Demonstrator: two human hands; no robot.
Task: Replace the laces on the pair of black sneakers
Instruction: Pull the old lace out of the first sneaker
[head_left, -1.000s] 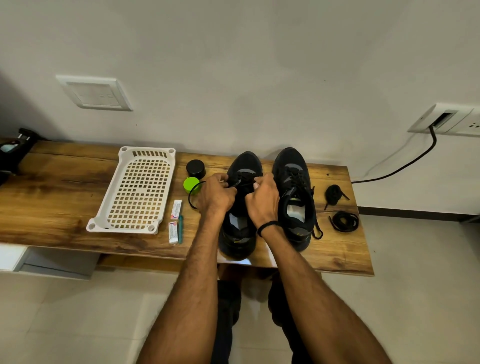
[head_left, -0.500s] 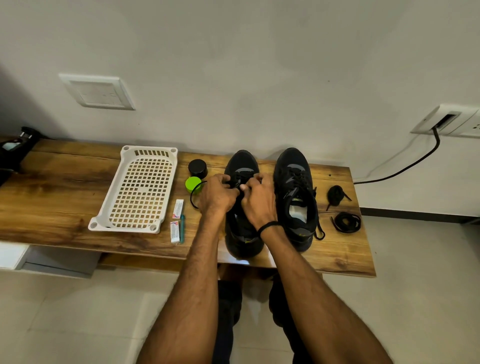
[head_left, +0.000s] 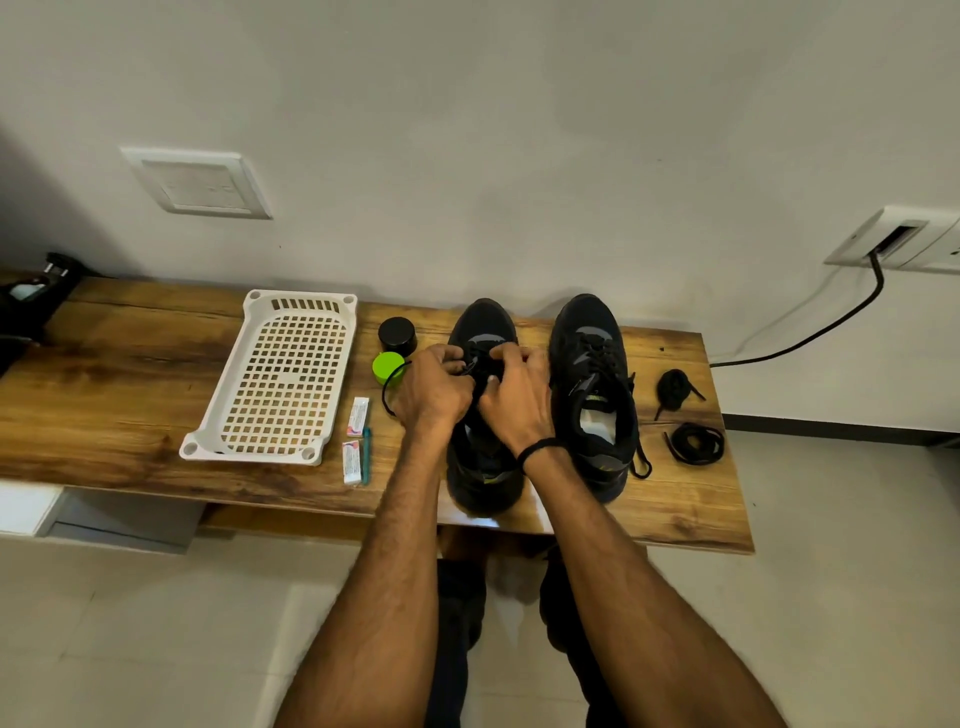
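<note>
Both hands have moved closer together at 12 o'clock over the left shoe (head_left: 485, 395) on the tabletop (head_left: 130, 395), the left hand (head_left: 434, 389) and right hand (head_left: 514, 405) each with a grip pinching its lace (head_left: 389, 387), so threading goes on.

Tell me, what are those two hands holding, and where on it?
Both the left hand and the right hand pinch a black lace at the eyelets of the left sneaker, near its toe end.

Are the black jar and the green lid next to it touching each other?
Cannot tell. In the head view the black jar sits just behind the green lid; their outlines meet with no wood visible between, but that may be overlap, not contact.
</note>
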